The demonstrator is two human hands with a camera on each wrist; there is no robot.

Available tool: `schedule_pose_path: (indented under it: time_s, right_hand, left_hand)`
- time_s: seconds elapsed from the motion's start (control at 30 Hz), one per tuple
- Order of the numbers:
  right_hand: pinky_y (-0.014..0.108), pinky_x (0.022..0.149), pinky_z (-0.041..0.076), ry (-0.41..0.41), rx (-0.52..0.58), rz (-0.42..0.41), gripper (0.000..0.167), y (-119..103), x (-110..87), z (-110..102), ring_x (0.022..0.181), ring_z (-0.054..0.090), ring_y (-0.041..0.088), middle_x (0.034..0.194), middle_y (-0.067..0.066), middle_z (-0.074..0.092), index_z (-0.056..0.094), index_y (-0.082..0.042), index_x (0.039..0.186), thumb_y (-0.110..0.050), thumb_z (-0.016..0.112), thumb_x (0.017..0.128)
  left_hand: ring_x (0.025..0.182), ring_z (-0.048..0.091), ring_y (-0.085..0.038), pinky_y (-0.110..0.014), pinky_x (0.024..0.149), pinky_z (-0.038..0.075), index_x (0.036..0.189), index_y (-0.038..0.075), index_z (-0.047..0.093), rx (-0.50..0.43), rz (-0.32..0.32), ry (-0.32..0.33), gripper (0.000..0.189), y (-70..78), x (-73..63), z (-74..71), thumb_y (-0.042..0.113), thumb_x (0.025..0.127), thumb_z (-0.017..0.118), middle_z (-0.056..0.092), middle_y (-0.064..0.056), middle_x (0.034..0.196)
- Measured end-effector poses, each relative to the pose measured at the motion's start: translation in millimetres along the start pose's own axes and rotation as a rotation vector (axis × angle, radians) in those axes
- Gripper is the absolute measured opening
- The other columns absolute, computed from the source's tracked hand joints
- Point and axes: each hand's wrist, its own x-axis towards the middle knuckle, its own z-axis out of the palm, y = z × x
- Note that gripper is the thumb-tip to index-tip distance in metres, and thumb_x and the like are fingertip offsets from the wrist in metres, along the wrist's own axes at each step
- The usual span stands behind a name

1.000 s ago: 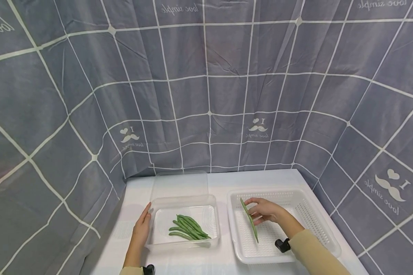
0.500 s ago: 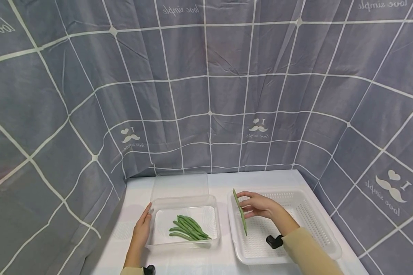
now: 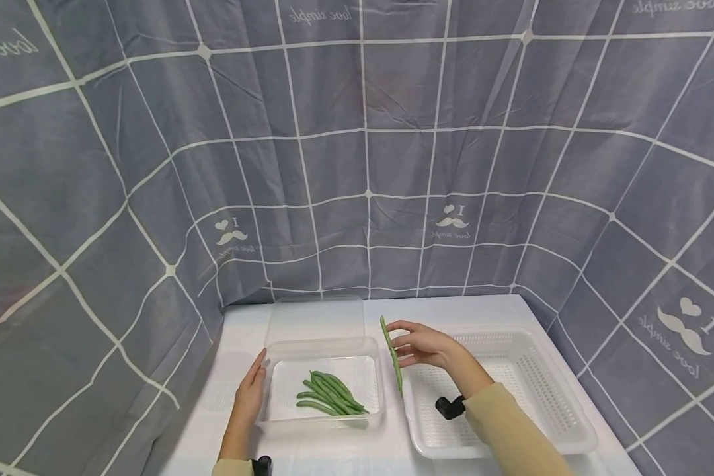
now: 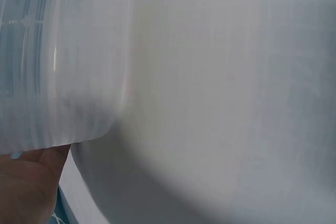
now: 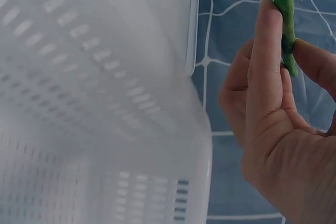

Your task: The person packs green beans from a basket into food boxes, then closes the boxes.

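A single green bean (image 3: 391, 354) is pinched between the thumb and fingers of my right hand (image 3: 422, 345), above the left rim of a white perforated basket (image 3: 512, 373). In the right wrist view that bean (image 5: 283, 9) points up from the fingertips. Several green beans (image 3: 331, 393) lie bunched in a clear plastic container (image 3: 282, 380) to the left. My left hand (image 3: 248, 395) rests with fairly straight fingers against the container's left side. From the left wrist, the container's wall (image 4: 89, 72) covers part of the fingers.
Behind the container lies a clear flat sheet, like a lid (image 3: 315, 318), on the white table (image 3: 440, 309). Grey curtains (image 3: 393, 158) with white lines close off the back and both sides. No beans show in the visible part of the basket.
My right hand has carried the green bean leftward, from over the basket to the space between basket and container. The left hand has stayed at the container's side.
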Motion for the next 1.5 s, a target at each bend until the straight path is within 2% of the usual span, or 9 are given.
schedule_pose_path:
  time_s: [0.3, 0.53, 0.9, 1.17, 1.27, 1.33, 1.4, 1.5]
  right_hand:
    - [0.033, 0.076, 0.066, -0.046, -0.007, 0.022, 0.050, -7, 30.2, 36, 0.094, 0.068, 0.018, 0.109, 0.007, 0.064, 0.049, -0.004, 0.149, 0.000, 0.061, 0.100]
    - [0.033, 0.073, 0.067, -0.019, -0.077, 0.043, 0.048, -11, 56.1, 57, 0.090, 0.069, 0.018, 0.106, 0.008, 0.065, 0.053, -0.006, 0.148, -0.001, 0.062, 0.101]
    - [0.031, 0.062, 0.067, 0.029, -0.308, 0.044, 0.041, -12, 89.4, 91, 0.082, 0.070, 0.018, 0.102, 0.010, 0.068, 0.064, -0.009, 0.137, -0.002, 0.070, 0.097]
    - [0.032, 0.058, 0.065, 0.043, -0.447, 0.054, 0.034, -4, 102.0, 121, 0.076, 0.071, 0.023, 0.090, 0.011, 0.067, 0.068, -0.009, 0.124, 0.004, 0.069, 0.093]
    - [0.036, 0.059, 0.066, 0.046, -0.508, 0.061, 0.032, 1, 104.9, 131, 0.083, 0.076, 0.033, 0.095, 0.022, 0.072, 0.068, -0.009, 0.121, 0.006, 0.068, 0.093]
    - [0.038, 0.060, 0.066, 0.051, -0.553, 0.067, 0.031, 4, 106.5, 137, 0.086, 0.076, 0.035, 0.099, 0.027, 0.074, 0.069, -0.008, 0.119, 0.007, 0.067, 0.093]
    - [0.041, 0.062, 0.067, 0.060, -0.598, 0.070, 0.030, 7, 108.4, 142, 0.080, 0.074, 0.033, 0.093, 0.026, 0.073, 0.069, -0.008, 0.117, 0.009, 0.068, 0.092]
    - [0.048, 0.068, 0.068, 0.070, -0.653, 0.083, 0.030, 12, 111.2, 148, 0.067, 0.060, 0.021, 0.073, 0.012, 0.063, 0.070, -0.008, 0.115, 0.010, 0.068, 0.091]
  left_hand:
    - [0.161, 0.022, -0.050, -0.070, 0.131, 0.020, 0.169, 0.022, 0.030, 0.002, 0.000, 0.010, 0.052, 0.4, 1.0, -0.2, 0.030, 0.118, 0.033, 0.027, -0.021, 0.174]
    - [0.160, 0.022, -0.052, -0.070, 0.130, 0.019, 0.169, 0.019, 0.031, 0.003, 0.009, 0.016, 0.052, 2.9, 1.4, 0.4, 0.028, 0.117, 0.033, 0.028, -0.023, 0.173]
    - [0.161, 0.022, -0.049, -0.069, 0.131, 0.019, 0.168, 0.021, 0.032, -0.001, 0.005, 0.015, 0.052, 3.2, 13.7, -1.8, 0.028, 0.117, 0.034, 0.029, -0.021, 0.174]
    - [0.161, 0.024, -0.050, -0.068, 0.130, 0.021, 0.168, 0.021, 0.034, 0.000, 0.006, 0.028, 0.051, 3.1, 17.2, -1.8, 0.028, 0.117, 0.034, 0.029, -0.021, 0.173]
    - [0.161, 0.024, -0.049, -0.068, 0.131, 0.021, 0.168, 0.021, 0.034, -0.003, 0.007, 0.027, 0.051, 2.1, 17.6, -2.0, 0.029, 0.117, 0.034, 0.030, -0.021, 0.173]
    - [0.161, 0.024, -0.049, -0.068, 0.131, 0.021, 0.168, 0.021, 0.034, 0.000, 0.009, 0.025, 0.051, 1.3, 17.9, -1.8, 0.029, 0.117, 0.034, 0.030, -0.021, 0.173]
    - [0.161, 0.024, -0.049, -0.068, 0.131, 0.021, 0.168, 0.021, 0.034, 0.004, 0.006, 0.022, 0.052, 1.5, 17.8, -1.6, 0.030, 0.117, 0.033, 0.030, -0.021, 0.173]
    - [0.161, 0.024, -0.049, -0.068, 0.131, 0.020, 0.168, 0.021, 0.034, 0.003, 0.003, 0.023, 0.052, 2.2, 17.5, -1.3, 0.032, 0.117, 0.033, 0.030, -0.021, 0.173]
